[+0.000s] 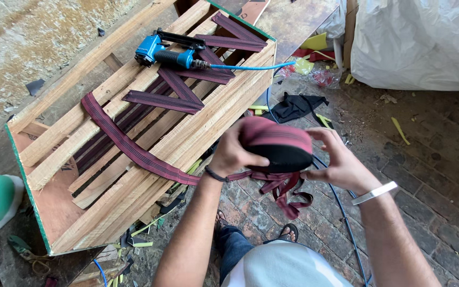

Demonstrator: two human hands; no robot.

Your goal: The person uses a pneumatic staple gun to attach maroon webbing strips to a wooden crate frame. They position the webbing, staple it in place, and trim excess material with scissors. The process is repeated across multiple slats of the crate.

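Both hands grip a roll of maroon webbing (275,142) above the brick floor (426,175): left hand (233,154) and right hand (334,159), fingers curled around opposite sides. Loose webbing trails to a wooden furniture frame (150,133), where a blue pneumatic stapler (167,53) rests.

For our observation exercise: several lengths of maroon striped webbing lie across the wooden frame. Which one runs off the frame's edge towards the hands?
The long maroon striped webbing strip slanting across the wooden slatted frame. It alone leaves the frame's edge, towards the left hand.
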